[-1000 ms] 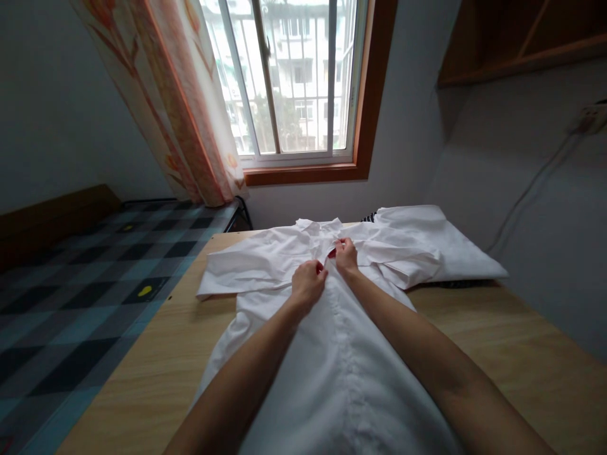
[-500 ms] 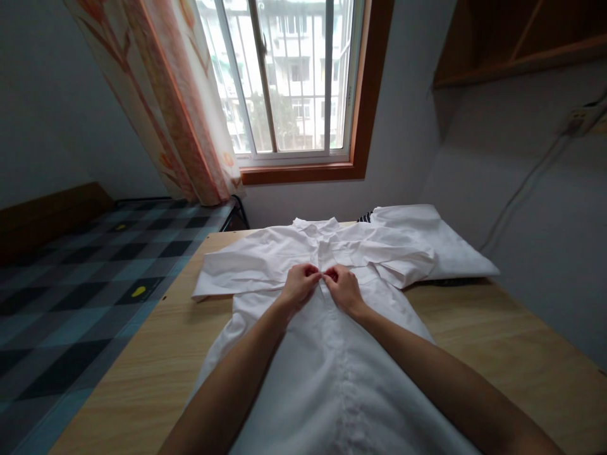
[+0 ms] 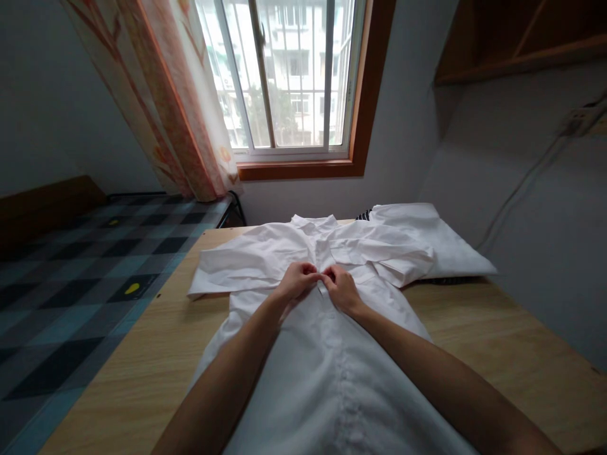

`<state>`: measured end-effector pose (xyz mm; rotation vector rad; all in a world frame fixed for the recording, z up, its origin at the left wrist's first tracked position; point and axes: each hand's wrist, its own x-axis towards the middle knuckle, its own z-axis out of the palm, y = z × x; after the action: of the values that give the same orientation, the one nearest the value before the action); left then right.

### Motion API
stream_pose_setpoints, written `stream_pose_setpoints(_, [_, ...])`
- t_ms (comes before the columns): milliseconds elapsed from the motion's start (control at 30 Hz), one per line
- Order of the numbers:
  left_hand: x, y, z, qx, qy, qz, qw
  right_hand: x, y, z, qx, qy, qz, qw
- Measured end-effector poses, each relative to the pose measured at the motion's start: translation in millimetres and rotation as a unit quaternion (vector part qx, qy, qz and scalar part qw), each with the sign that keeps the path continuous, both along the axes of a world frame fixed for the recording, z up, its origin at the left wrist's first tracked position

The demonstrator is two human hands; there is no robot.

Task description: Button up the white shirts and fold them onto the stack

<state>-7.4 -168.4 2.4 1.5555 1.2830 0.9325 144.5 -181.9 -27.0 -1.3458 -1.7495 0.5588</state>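
My left hand (image 3: 296,282) and right hand (image 3: 340,289) pinched shut on shirt (image 3: 332,373) front | shirt flat on bench (image 3: 497,347)

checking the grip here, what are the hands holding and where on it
Both the left hand and right hand pinch the white shirt at its front placket, below the collar.

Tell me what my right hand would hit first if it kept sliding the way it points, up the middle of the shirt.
Probably the collar of the white shirt. The right hand points up the front placket toward it, with only flat cloth between; depth is hard to judge.
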Motion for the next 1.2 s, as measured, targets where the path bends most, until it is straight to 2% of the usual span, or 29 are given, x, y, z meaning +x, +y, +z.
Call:
stream_pose_setpoints(100, [3, 0, -2.7, 0.011, 0.013, 0.017, 1.0, -1, 0, 0, -0.015, -0.004, -0.012, 1.0])
stream_pose_setpoints(300, [11, -2, -14.0, 0.087, 0.064, 0.081, 0.991, -2, 1, 2, -0.06, -0.019, -0.051, 0.997])
stream_pose_setpoints(533, [15, -6, -19.8, 0.108, 0.061, 0.085, 0.989, 0, 0, 7, -0.089, -0.025, -0.041, 0.995])
stream_pose_setpoints(700, [18, -10, -15.6, 0.143, 0.085, 0.03, 0.986, -2, 0, 8, -0.079, -0.06, -0.052, 0.994])
stream_pose_setpoints(833, [13, -13, -14.5, 0.193, 0.217, 0.067, 0.955, -1, -3, 10, -0.072, -0.084, -0.042, 0.993])
stream_pose_setpoints(967, [-1, -18, -16.9, 0.246, 0.375, 0.019, 0.893, 16, -19, 9, -0.042, -0.18, 0.011, 0.983])
stream_pose_setpoints(1100, [-14, -16, -15.9, 0.224, 0.455, -0.042, 0.861, 42, -47, 5, -0.054, -0.304, 0.081, 0.948])
stream_pose_setpoints(1200, [-20, -8, -14.2, 0.196, 0.482, -0.061, 0.852, 55, -59, 4, -0.063, -0.355, 0.09, 0.928])
